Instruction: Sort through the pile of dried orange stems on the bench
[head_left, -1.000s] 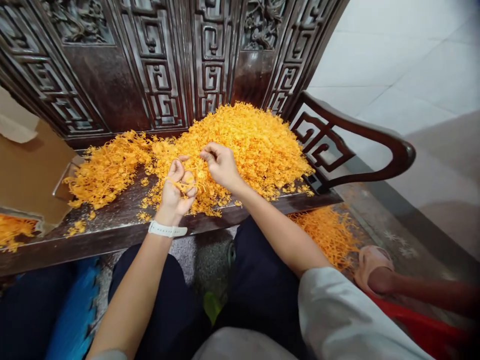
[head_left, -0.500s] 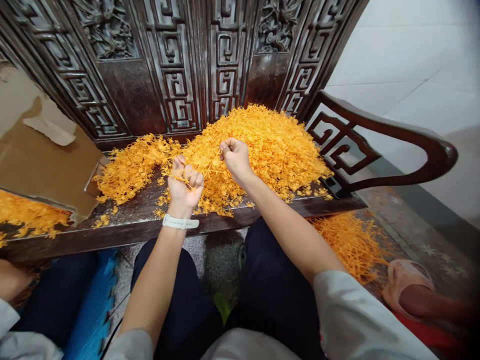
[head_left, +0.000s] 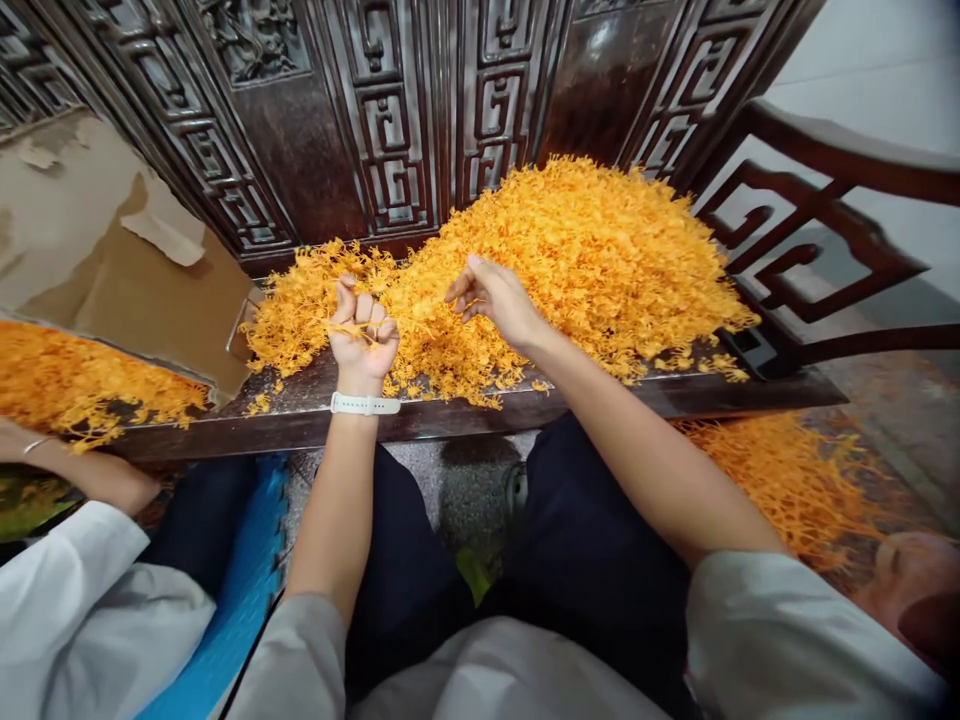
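My left hand (head_left: 364, 335) is clenched on a small bunch of orange sprigs (head_left: 351, 329) above the table (head_left: 450, 418). My right hand (head_left: 499, 300) rests half uncurled on the big heap (head_left: 600, 260), and I cannot tell whether it pinches anything. Most of the heap seems left to handle, and half a second ago the right hand was a tight fist.

Orange strands (head_left: 600, 250), dark bench (head_left: 420, 415) (carved fretwork).

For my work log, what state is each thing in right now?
Orange heap, piled loose on the bench.
Left hand, fingers shut on a small orange bunch.
Right hand, resting on that heap, grip unclear.
Cardboard box, open, surface torn.
Floor pile, scattered loose.
Wristband, fastened on left wrist.
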